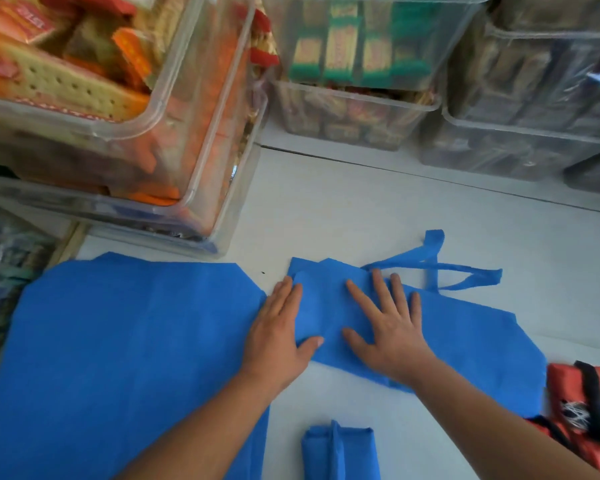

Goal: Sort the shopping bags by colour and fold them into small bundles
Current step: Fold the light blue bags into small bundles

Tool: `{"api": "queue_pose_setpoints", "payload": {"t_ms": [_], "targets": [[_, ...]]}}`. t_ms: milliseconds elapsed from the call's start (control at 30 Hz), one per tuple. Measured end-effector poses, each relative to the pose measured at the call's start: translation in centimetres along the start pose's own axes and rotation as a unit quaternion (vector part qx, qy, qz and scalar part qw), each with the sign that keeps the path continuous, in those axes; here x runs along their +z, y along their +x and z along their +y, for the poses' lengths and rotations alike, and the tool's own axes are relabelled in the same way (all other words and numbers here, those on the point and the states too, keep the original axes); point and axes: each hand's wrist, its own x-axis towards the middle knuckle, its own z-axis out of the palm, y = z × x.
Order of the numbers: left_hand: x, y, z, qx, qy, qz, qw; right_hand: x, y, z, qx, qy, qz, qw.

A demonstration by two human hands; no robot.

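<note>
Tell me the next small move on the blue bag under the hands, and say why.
Probably fold the handles back onto the blue bag. The left hand and right hand both press flat on its folded strip, yet the handles lie splayed beyond its edge, while the finished blue bundle nearby is compact.

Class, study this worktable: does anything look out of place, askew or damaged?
Nothing looks spilled or damaged. Only the thin blue fabric handles lie crossed and splayed beyond the half-folded blue fabric bag that the left hand and right hand press flat.
</note>
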Motion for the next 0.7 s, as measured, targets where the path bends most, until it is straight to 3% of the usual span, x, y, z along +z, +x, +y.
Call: {"api": "queue_pose_setpoints", "payload": {"t_ms": [133, 233, 433, 500, 567, 700], "targets": [[-0.5, 0.2, -0.8, 0.010, -0.053, -0.003, 0.999, 1.4, 1.7, -1.7, 0.029, -0.012, 0.022, 0.999], [-1.4, 0.5, -1.5, 0.004, -0.074, -0.020, 0.997, 2.6, 1.2, -1.5, -0.024, -0.053, 0.065, 0.996], [-2.5, 0.7, -1.9, 0.001, -0.098, -0.048, 0.994, 3.1, 1.0, -1.9, -0.081, -0.113, 0.060, 0.988], [-2.5, 0.6, -1.8, 0.022, -0.038, -0.051, 0.998, 3.1, 1.1, -2.1, -0.077, -0.112, 0.056, 0.989], [-2.1, 0.4, -1.0, 0.047, 0.094, -0.014, 0.994, 3.2, 1.2, -2.1, -0.072, -0.111, 0.050, 0.990], [0.7, -0.2, 0.1, 0.201, 0.212, 0.002, 0.956, 3.1, 1.7, -1.7, -0.087, -0.103, 0.018, 0.991]]}}
